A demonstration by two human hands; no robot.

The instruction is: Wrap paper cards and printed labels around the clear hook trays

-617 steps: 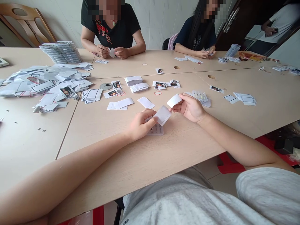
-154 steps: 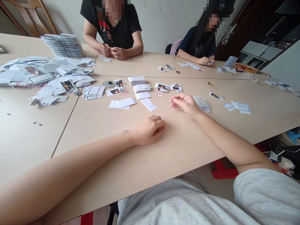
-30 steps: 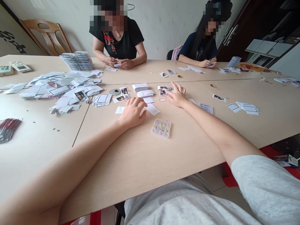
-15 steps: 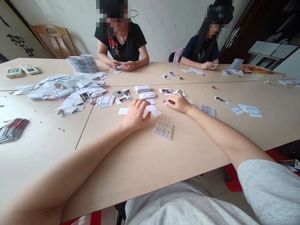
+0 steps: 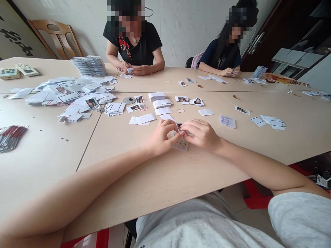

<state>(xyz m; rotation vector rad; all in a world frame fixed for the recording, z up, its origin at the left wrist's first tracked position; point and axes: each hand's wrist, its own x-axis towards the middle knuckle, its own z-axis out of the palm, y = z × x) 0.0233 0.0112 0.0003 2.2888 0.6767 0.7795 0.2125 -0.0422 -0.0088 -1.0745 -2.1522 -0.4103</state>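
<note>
The right hand has its grip closed on a small printed card, pinched between thumb and fingers. The left hand meets it from the other side, its thumb reaching to the right fingertips; whether its own grip is closed on the card cannot be told. The card is just above a clear plastic case that lies on the bench, partly hidden by both hands.

Beyond the hands lie loose white slips, a stack of white cards, a grey tape roll and some dark-printed cards. A single white slip and a second plastic case lie to the right, with black-bordered cards farther over. On the left is a large paper heap, with stacked clear cases behind it.

Across the bench, a person in a black top holds a small card, and a person in a dark top has both hands together.
</note>
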